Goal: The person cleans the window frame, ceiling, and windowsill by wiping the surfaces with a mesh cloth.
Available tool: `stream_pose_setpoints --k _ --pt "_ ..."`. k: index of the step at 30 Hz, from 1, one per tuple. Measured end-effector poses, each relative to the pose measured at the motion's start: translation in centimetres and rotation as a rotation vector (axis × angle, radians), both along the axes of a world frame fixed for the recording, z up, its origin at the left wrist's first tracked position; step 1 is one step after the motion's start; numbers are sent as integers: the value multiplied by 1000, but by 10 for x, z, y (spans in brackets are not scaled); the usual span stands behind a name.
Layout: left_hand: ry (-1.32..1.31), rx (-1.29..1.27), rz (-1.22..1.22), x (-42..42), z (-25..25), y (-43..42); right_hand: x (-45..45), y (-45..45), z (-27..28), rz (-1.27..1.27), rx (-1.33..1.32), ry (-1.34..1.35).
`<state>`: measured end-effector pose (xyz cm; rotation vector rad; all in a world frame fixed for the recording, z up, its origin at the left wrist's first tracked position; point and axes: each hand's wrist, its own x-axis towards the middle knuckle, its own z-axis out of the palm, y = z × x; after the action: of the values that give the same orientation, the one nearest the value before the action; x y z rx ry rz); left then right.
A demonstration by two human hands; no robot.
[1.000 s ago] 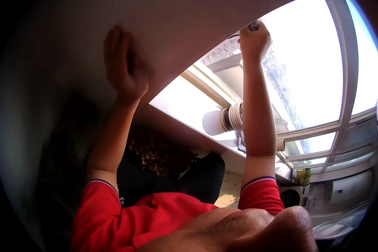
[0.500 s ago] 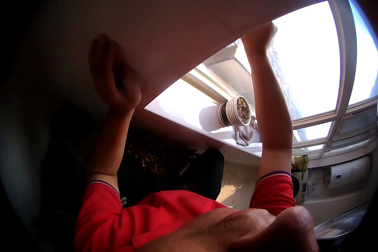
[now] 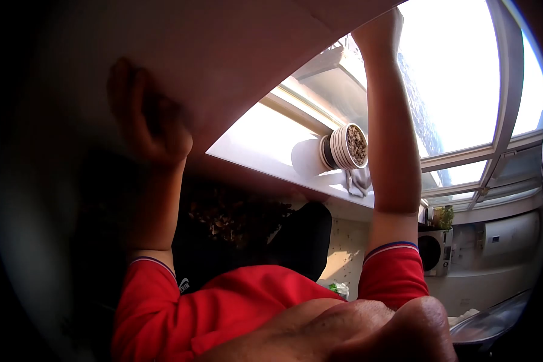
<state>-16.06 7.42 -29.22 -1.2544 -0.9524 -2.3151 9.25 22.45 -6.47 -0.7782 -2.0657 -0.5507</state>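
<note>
Shaded wall (image 3: 253, 66), left hand (image 3: 148, 117) beside it, right hand (image 3: 382, 31) partly hidden.

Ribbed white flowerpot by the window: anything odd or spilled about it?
A little odd: the ribbed white flowerpot shows only coarse brownish bits inside, no plant. What seems a grey cloth lies crumpled beside it. I see no spill or crack, though glare washes out some of the windowsill.
</note>
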Motion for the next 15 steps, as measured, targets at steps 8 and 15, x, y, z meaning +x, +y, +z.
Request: stream_pose_setpoints --k 8,15 --pt "6 -15 -35 -4 -3 -4 -23 -35 -10 -402 -117 -49" --pt "10 2 -36 -5 -3 -5 2 -5 -32 -334 62 -7"
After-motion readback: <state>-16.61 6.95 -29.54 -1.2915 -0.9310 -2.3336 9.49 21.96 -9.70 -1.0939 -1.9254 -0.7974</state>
